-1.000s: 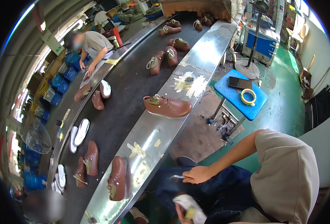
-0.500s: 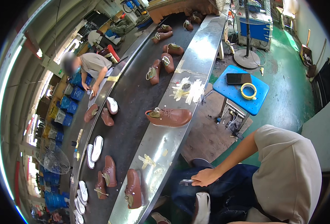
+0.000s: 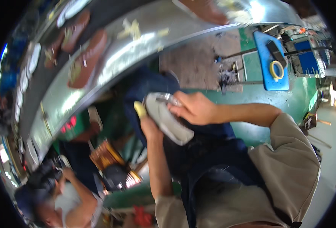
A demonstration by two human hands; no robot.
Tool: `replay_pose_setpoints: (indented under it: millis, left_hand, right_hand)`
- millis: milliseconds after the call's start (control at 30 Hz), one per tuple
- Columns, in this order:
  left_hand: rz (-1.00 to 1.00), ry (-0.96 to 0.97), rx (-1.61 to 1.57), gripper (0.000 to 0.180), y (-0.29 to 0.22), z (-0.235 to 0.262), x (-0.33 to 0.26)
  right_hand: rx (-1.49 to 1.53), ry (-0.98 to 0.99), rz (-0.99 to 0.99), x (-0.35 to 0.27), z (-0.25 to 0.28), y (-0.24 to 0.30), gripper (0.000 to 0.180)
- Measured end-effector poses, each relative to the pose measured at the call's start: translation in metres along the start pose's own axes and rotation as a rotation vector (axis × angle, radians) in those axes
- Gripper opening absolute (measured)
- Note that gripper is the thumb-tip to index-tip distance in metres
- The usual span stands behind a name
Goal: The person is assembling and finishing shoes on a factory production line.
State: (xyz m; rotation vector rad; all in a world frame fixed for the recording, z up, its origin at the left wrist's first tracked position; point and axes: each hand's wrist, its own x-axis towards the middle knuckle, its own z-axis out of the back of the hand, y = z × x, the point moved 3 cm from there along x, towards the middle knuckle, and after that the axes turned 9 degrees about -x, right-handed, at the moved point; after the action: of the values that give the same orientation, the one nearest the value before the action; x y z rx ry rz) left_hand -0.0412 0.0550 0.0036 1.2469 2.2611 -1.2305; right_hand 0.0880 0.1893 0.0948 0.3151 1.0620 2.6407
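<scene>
Over my lap, my left hand [image 3: 151, 128] grips the side of a shoe [image 3: 170, 121] whose pale grey-white sole faces up. Yellow wrapping covers a fingertip of that hand, beside the upper end of the sole. My right hand [image 3: 195, 108] is closed round a silvery metal hand tool [image 3: 164, 97], its front end against the sole's upper end. Blur and my fingers hide the exact kind of tool. Dark blue cloth [image 3: 210, 138] covers my lap beneath the shoe.
A steel ledge [image 3: 137, 49] runs ahead, carrying a brown shoe [image 3: 88, 59] and tape scraps. More shoes lie on the dark belt [image 3: 111, 17] beyond. A blue stool [image 3: 269, 78] at right holds a phone and tape roll. Another person [image 3: 67, 203] works at lower left.
My view has swung down to my lap, and the ledge now sits higher in it. My left hand has come into view gripping the shoe. The tool in my right hand is now at the sole.
</scene>
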Motion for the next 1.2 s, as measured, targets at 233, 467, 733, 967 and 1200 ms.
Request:
replay_pose_setpoints:
  millis: [233, 467, 733, 967, 1200]
  left_hand:
    - [-0.054, 0.019, -0.081, 0.066, 0.047, 0.026, -0.036]
    - [-0.212, 0.073, 0.164, 0.063, 0.060, 0.025, -0.052]
    - [-0.203, 0.125, -0.022, 0.073, 0.052, 0.018, -0.045]
    - [-0.228, 0.137, 0.218, 0.069, 0.047, 0.020, -0.040]
    - [-0.324, 0.189, 0.314, 0.065, 0.054, 0.028, -0.052]
  right_hand:
    - [-0.031, 0.752, -0.276, 0.002, 0.009, -0.032, 0.044]
    - [0.167, 0.613, -0.028, 0.014, -0.014, -0.011, 0.040]
    - [0.322, 1.078, -0.379, 0.003, 0.020, -0.020, 0.045]
    - [-0.260, 0.705, 0.211, -0.017, -0.014, -0.018, 0.040]
    - [-0.251, 0.665, 0.232, -0.009, 0.013, -0.013, 0.023]
